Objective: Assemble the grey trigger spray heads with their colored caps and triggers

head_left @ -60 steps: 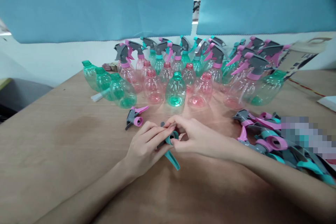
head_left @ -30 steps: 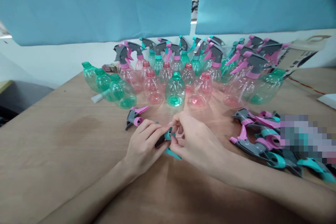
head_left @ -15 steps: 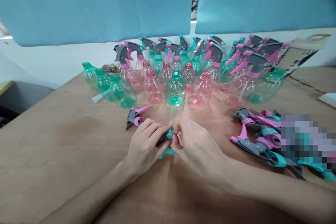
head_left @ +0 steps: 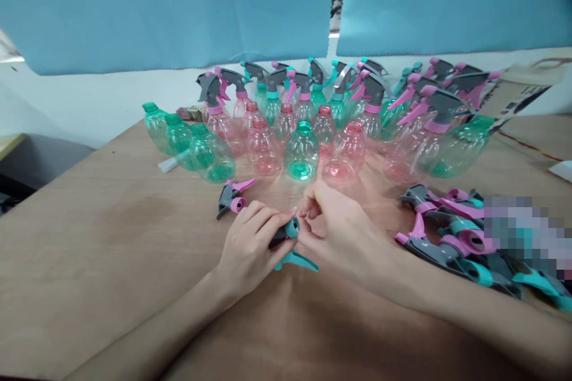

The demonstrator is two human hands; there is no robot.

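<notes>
Just above the surface, low in the middle of the view, the left hand wraps a grey-and-teal spray head, fingers closed around its dark body, apparently to steady it while leaving the collar exposed. The right hand's thumb and fingers curl in at the collar's rim; I cannot tell whether they pinch the rim or something small. The collar's open mouth faces right and somewhat toward the camera, which seems to suit the right hand's access. The trigger juts rightward beneath it, and the visible part of the body runs from the palm up and right to the collar; the rest is hidden. A pile of loose spray heads lies beside the right forearm, probably for easy reach. Just beyond the left hand, a pink-and-grey spray head lies alone, collar facing right. Farther back, uncapped bottles stand in front, sprayer-topped bottles mostly behind, perhaps grouped to keep them distinct.
</notes>
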